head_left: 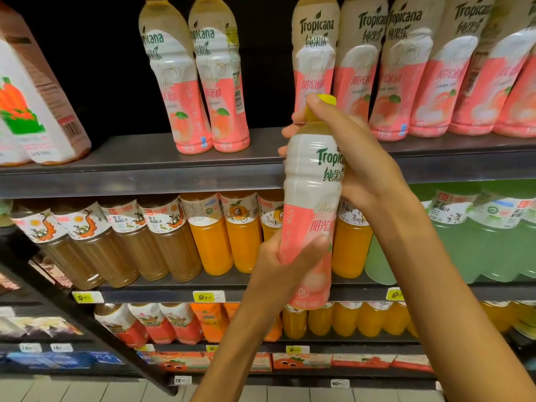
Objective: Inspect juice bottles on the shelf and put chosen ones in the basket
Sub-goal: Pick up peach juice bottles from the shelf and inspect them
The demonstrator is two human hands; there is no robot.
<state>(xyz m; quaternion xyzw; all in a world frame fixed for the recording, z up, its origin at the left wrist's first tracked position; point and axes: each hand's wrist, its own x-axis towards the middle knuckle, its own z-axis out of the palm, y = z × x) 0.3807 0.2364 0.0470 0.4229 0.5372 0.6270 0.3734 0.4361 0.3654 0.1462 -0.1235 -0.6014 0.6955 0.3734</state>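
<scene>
Pink-labelled peach bottle (311, 204) sits in mid-air before the shelf's front edge (145, 181); your left hand (285, 259) grips its base, right hand (345, 152) its neck. Loosen either and it could drop.

yellow price tags (208, 296) line the front edge of the shelf below me, white cartons (37, 111) lean at the top shelf's left end, and pale floor tiles (87, 391) show underneath.

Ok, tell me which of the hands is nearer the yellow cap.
Right. The right hand grips the bottle's neck, thumb touching the yellow cap; the left hand holds its lower half.
</scene>
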